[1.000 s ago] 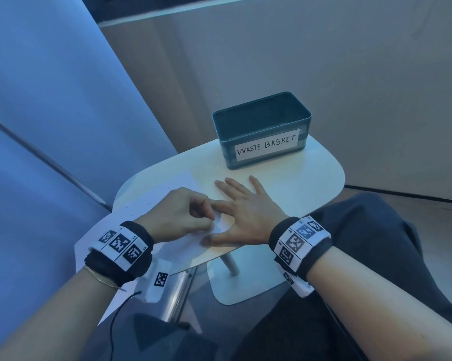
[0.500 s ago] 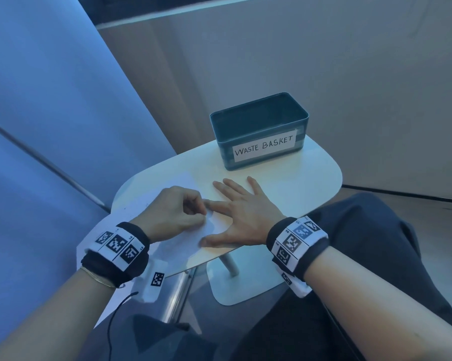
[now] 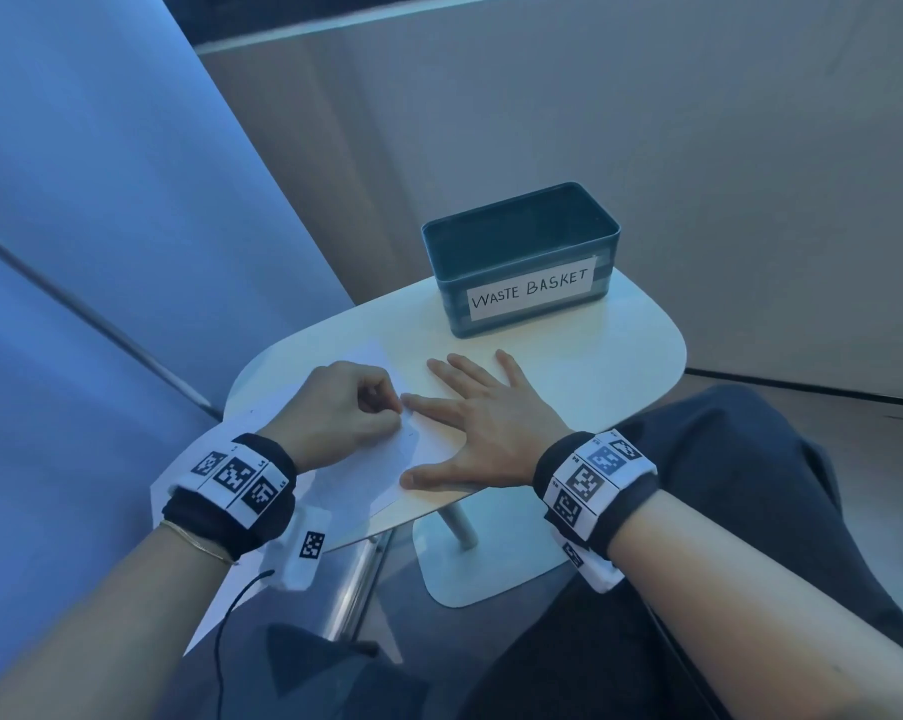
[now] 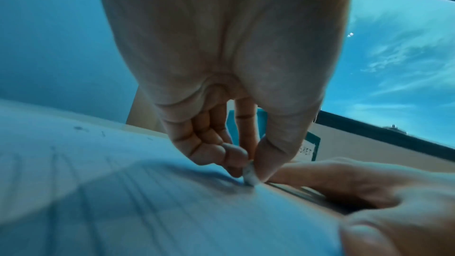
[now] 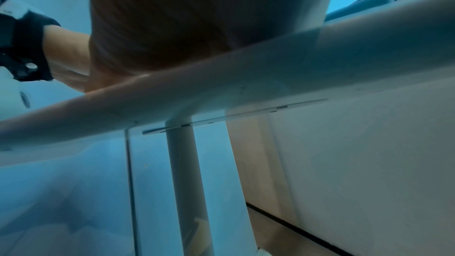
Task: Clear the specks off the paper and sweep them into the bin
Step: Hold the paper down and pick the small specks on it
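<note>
A white sheet of paper [image 3: 345, 485] lies on the left part of a small white table [image 3: 594, 366] and overhangs its near edge. My left hand [image 3: 387, 407] pinches a small white eraser [image 4: 249, 176] between thumb and fingers, its tip pressed on the paper. Dark specks [image 4: 78, 128] dot the sheet's far part. My right hand [image 3: 470, 407] lies flat with fingers spread, its index finger and thumb pressing on the paper's right edge. A dark teal bin [image 3: 457, 314] labelled WASTE BASKET stands at the table's back, beyond both hands.
The table stands on one pole [image 5: 182, 163] with a flat base [image 3: 491, 569]. A blue glass wall [image 3: 101, 252] runs along the left, and beige panels close the back. My dark-trousered legs [image 3: 724, 511] sit by the table's right edge.
My left hand has shifted slightly left over the paper with the eraser. The right hand stays flat in the same place.
</note>
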